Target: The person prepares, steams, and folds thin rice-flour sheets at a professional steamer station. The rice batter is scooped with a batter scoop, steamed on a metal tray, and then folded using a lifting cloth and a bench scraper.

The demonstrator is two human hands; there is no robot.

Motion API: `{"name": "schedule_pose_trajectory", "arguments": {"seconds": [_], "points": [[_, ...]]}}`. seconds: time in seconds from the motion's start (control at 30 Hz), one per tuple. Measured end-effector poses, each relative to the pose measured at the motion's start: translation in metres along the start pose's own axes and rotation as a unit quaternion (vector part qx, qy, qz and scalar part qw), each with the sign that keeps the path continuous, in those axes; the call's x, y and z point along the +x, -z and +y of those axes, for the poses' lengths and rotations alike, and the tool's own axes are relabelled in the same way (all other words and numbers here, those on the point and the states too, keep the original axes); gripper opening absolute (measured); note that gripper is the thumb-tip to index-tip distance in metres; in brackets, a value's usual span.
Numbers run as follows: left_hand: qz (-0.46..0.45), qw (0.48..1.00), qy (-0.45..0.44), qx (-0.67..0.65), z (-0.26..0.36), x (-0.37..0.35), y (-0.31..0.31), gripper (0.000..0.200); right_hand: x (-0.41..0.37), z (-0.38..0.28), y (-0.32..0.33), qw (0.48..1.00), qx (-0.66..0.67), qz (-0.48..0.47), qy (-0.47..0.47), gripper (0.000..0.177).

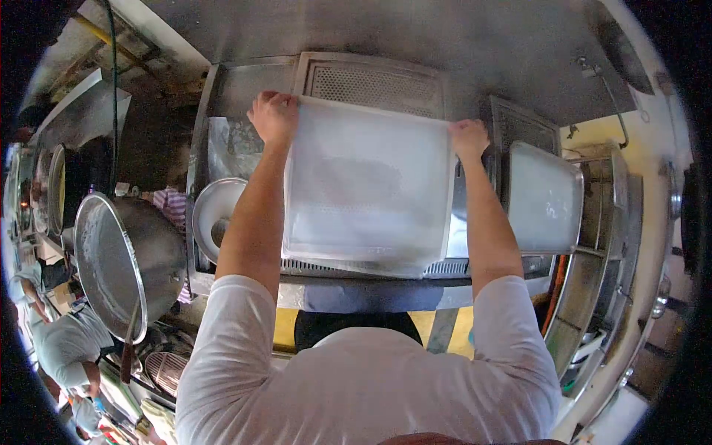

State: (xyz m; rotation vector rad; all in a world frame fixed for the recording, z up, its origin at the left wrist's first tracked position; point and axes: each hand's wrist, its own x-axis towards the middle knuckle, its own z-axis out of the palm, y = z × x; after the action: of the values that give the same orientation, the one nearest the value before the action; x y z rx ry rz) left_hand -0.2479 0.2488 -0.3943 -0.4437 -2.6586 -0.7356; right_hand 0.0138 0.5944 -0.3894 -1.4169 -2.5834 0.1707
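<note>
A translucent whitish sheet (pixel 371 185) stretches over a rectangular tray on the metal worktop in front of me. My left hand (pixel 274 117) pinches the sheet's far left corner, fingers closed. At the far right corner, my right hand (pixel 469 139) grips the same sheet, also closed. Both arms reach forward, and the sheet's near edge hangs close to the slotted front of the worktop. Beyond the far edge shows a perforated metal panel (pixel 371 85). Left of my left forearm sits a round metal bowl (pixel 209 208), partly covered by the arm.
To the right lies another tray (pixel 545 196) with a white surface. A large metal pot (pixel 159 252) stands at the left, a wooden-handled utensil (pixel 127 360) at its rim. Metal racks (pixel 593 259) line the right side. Another person (pixel 74 345) is at the far left.
</note>
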Motion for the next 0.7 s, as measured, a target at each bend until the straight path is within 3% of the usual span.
{"name": "schedule_pose_trajectory", "arguments": {"seconds": [0.1,0.2,0.3,0.4,0.47,0.5,0.6,0.67,0.7], "points": [[0.006,1.000,-0.012,-0.023,-0.001,0.012,-0.009,0.015,0.013,-0.005,-0.001,1.000,-0.028,-0.011,0.008,0.029],[-0.001,1.000,-0.017,-0.026,-0.001,0.021,-0.014,0.016,0.018,-0.013,0.003,0.999,0.053,-0.011,-0.006,0.029],[-0.004,1.000,-0.016,-0.023,0.000,0.026,-0.018,0.017,0.033,-0.013,-0.005,1.000,-0.028,0.009,0.007,0.032],[-0.033,0.999,-0.016,-0.033,-0.005,0.028,-0.023,0.021,0.036,-0.013,-0.004,0.997,-0.004,-0.056,0.045,0.032],[-0.045,0.995,0.021,-0.090,-0.007,0.029,-0.025,0.026,0.014,-0.028,0.014,0.997,-0.031,0.049,0.049,0.038],[-0.043,0.995,0.022,-0.091,-0.006,0.028,-0.022,0.026,0.010,-0.028,0.013,0.997,-0.031,0.051,0.051,0.038],[-0.041,0.991,0.032,-0.125,-0.009,0.024,-0.010,0.029,0.000,-0.032,-0.006,0.991,-0.059,0.022,0.122,0.038],[-0.040,0.988,0.004,-0.149,-0.018,0.023,-0.008,0.029,-0.005,-0.034,-0.024,0.981,0.003,-0.110,0.160,0.047],[-0.038,0.988,0.005,-0.147,-0.016,0.023,-0.002,0.029,-0.005,-0.041,-0.021,0.981,0.005,-0.110,0.162,0.047]]}}
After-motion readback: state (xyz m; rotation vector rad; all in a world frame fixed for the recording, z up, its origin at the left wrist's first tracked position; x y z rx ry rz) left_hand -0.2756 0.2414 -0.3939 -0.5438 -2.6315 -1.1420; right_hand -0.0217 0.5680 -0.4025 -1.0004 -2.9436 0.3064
